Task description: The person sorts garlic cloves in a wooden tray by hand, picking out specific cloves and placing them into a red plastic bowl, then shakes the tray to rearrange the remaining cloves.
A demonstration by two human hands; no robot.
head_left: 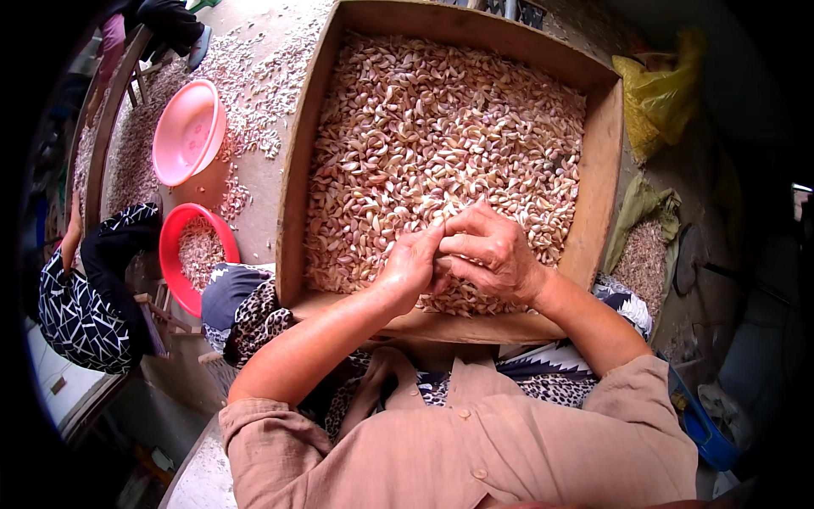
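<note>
A large wooden tray (600, 191) rests in front of me, spread with a thick layer of unpeeled garlic cloves (441, 127), whitish and purple. Over its near part my two hands meet, fingertips touching. My left hand (413, 261) is closed, thumb and fingers pinched together. Against it, my right hand (493, 253) is closed too, its fingers bent inward. Whatever lies between the fingers is hidden by them. Garlic cloves lie right below and around both hands.
On the left stand a pink basin (188, 134) and a red basin (231, 242) holding cloves. Loose cloves (254, 76) cover the floor there. Another person in patterned clothing (80, 314) sits at far left. A yellow sack (657, 106) and a greenish sack (642, 212) lie right.
</note>
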